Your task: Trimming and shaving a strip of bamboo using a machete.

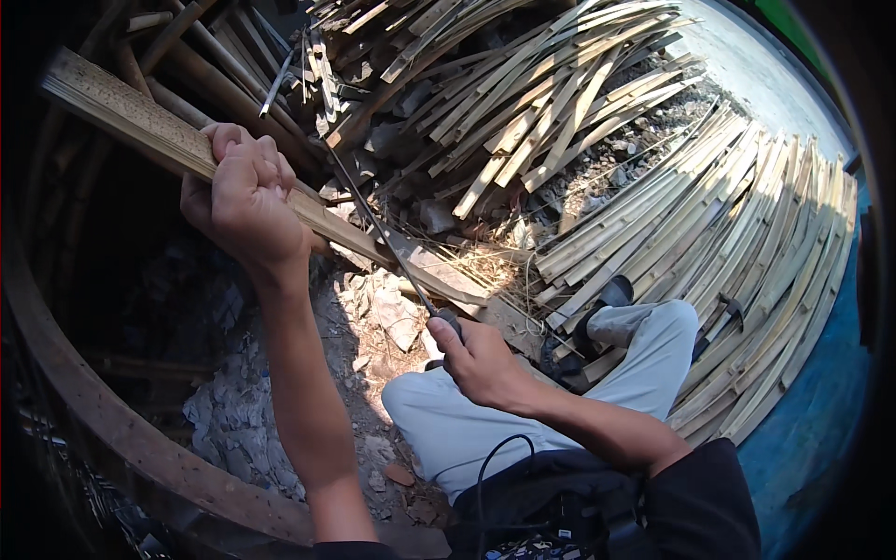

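My left hand (245, 201) is closed around a long split bamboo slat (126, 117), which slopes from the upper left down toward the middle. In my right hand (485, 364) is the dark handle of a long, thin-bladed knife (373, 219). Its blade points up and away to the left, crossing the slat's lower part in this view; whether the two touch I cannot tell. The slat's lower end lies by a flat wooden board (511, 327) on the ground, just beyond my right hand.
Many split bamboo strips (728, 243) lie fanned out at the right, with another heap (523, 93) at the far side. Poles (205, 79) crowd the upper left. Rubble (233, 401) and shavings cover the ground near my bent legs (644, 345). A curved brown edge (112, 420) runs along the lower left.
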The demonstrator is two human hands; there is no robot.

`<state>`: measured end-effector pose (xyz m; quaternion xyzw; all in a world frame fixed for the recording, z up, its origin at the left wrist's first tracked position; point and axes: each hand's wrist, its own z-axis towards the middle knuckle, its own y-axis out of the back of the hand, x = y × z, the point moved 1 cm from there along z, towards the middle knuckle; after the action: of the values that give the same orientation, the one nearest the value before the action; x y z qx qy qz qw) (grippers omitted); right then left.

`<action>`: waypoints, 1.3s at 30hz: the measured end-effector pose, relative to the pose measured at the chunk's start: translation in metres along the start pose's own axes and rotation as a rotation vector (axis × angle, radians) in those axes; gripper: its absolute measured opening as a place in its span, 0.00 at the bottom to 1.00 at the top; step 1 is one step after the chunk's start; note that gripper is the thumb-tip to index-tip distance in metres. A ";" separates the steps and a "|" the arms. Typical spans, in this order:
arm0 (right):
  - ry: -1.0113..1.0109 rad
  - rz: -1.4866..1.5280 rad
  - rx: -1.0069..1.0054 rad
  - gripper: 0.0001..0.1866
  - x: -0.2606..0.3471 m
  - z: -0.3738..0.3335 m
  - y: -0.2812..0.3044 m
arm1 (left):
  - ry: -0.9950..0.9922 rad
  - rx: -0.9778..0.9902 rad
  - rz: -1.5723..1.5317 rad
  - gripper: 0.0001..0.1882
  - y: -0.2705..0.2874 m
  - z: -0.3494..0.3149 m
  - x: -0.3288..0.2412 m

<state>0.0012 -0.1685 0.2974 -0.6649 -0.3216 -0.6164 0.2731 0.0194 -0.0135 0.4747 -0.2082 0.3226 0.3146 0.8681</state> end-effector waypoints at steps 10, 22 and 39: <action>0.138 0.044 0.050 0.33 0.078 0.000 0.019 | 0.000 -0.002 0.013 0.06 0.008 -0.001 0.004; -0.368 0.280 0.068 0.30 -0.020 -0.001 0.020 | 0.012 0.065 -0.009 0.06 0.011 0.001 0.004; -0.163 0.236 0.162 0.33 0.020 -0.028 0.017 | -0.017 -0.141 0.178 0.12 0.014 0.018 0.014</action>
<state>-0.0028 -0.1989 0.3200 -0.7216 -0.3109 -0.4962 0.3693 0.0261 0.0130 0.4753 -0.2365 0.3097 0.4140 0.8227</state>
